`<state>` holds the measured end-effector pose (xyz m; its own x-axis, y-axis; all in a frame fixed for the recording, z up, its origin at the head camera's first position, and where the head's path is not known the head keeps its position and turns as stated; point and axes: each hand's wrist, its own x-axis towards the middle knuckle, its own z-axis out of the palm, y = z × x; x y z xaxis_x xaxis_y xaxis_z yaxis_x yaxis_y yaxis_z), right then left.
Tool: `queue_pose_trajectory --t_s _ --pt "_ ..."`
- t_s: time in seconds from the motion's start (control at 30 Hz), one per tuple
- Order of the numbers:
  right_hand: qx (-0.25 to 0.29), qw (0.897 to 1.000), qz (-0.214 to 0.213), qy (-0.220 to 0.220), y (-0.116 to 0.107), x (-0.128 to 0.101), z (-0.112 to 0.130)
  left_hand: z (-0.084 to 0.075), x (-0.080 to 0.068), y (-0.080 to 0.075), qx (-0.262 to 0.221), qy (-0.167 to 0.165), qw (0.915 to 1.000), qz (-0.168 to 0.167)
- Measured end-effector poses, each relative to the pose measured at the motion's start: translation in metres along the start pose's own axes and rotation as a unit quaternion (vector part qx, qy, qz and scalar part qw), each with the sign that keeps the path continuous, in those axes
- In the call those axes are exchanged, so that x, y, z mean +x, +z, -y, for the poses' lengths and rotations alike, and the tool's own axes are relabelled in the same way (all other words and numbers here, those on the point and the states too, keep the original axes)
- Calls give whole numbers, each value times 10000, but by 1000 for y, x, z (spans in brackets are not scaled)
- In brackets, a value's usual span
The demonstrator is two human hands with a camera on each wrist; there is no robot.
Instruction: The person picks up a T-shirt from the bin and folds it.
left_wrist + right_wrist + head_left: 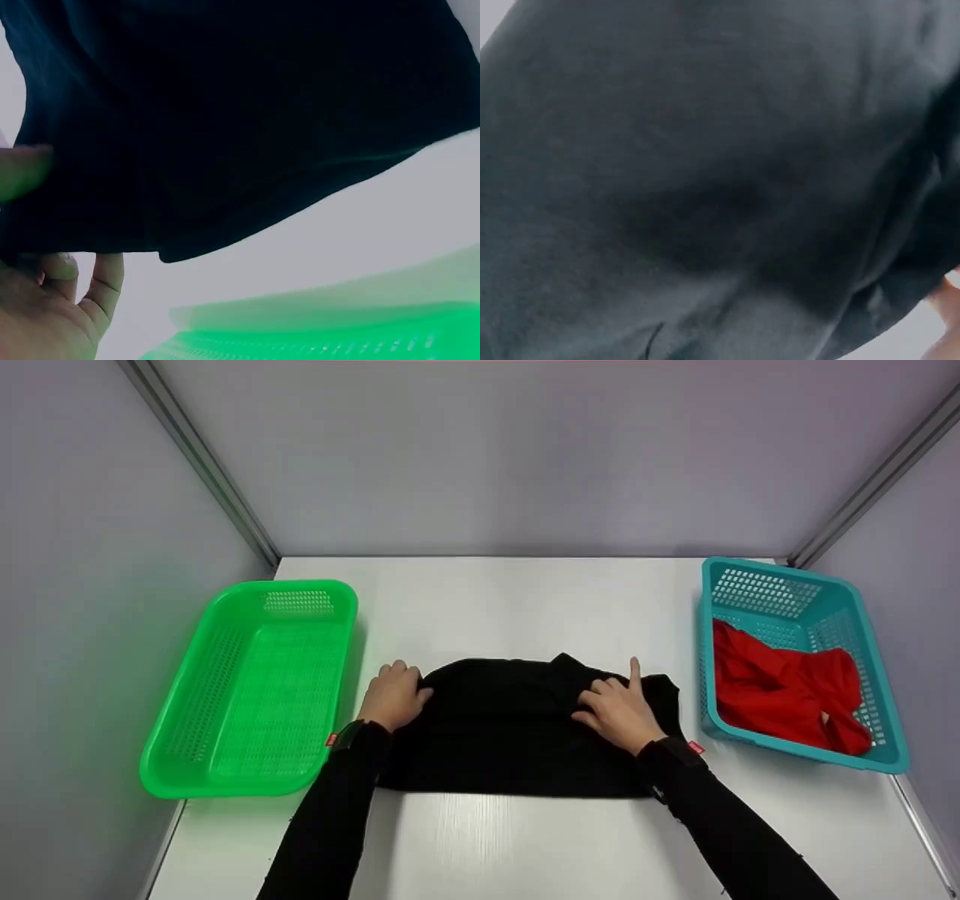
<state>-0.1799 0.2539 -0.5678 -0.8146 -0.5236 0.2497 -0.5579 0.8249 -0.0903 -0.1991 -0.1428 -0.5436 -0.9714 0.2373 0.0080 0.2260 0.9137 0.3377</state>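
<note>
A black garment [510,735] lies folded into a wide strip on the table, its lower edge straight and its upper right part bunched. My left hand [394,694] pinches its left end; in the left wrist view the thumb [26,171] is over the black cloth [247,112] and the other fingers are at its edge and partly hidden by it. My right hand [619,709] grips the cloth near the right end with bent fingers, one finger pointing away from me. In the right wrist view the cloth [667,150] hides most of that hand.
A green basket [345,660] with nothing in it stands to the left. On the right is a blue basket [709,682] containing a red cloth item [787,690]. Grey walls [495,457] enclose the white table [487,607] at the back and sides.
</note>
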Motion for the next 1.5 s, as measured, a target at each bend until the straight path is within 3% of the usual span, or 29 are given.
queue_pose_trajectory --t_s 0.1,0.17,0.3,0.4,0.5,0.57,0.63,0.73,0.8,0.9,0.97,1.13,1.2,1.3,1.4,1.5 --pt "-41 9974 -617 -384 3 1 -1 -1 3 -4 -105 -207 9995 216" --pt "199 9931 -1109 -312 1 5 -3 0 5 -7 -106 -282 9994 154" --pt "1015 9724 -2049 471 -15 17 -11 2 10 -18 -193 -285 9992 -217" --pt "1649 9489 -2345 1321 -35 27 -19 2 14 -27 -374 -189 9970 -654" --pt "2389 9166 -2212 2320 -59 33 -28 2 19 -36 -445 -61 9917 -1202" --pt "3059 8846 -2052 2859 -74 37 -35 2 22 -42 -414 -16 9871 -1546" --pt "3774 8456 -1943 3238 -87 40 -42 1 25 -47 -381 -17 9823 -1836" --pt "4665 7945 -1938 3369 -104 43 -51 -1 28 -56 -492 -93 9762 -2109" --pt "5108 7673 -2055 3287 -115 45 -54 -2 30 -61 -661 -163 9727 -2217" --pt "5577 7398 -2242 3023 -131 46 -54 -1 34 -68 -916 -277 9683 -2308" --pt "5809 7269 -2306 2846 -141 46 -52 0 36 -71 -1017 -327 9671 -2309" --pt "6038 7228 -2212 2530 -148 38 -47 4 35 -71 -1076 -216 9709 -2127" --pt "6028 7298 -2094 2453 -143 30 -49 5 33 -68 -1062 -117 9746 -1967" --pt "5785 7558 -1761 2512 -129 12 -60 7 28 -64 -973 -24 9832 -1546" --pt "5298 7988 -1156 2605 -119 -11 -71 11 23 -60 -750 94 9900 -1190" --pt "5004 8258 -515 2549 -114 -34 -79 15 17 -56 -450 300 9943 -914"
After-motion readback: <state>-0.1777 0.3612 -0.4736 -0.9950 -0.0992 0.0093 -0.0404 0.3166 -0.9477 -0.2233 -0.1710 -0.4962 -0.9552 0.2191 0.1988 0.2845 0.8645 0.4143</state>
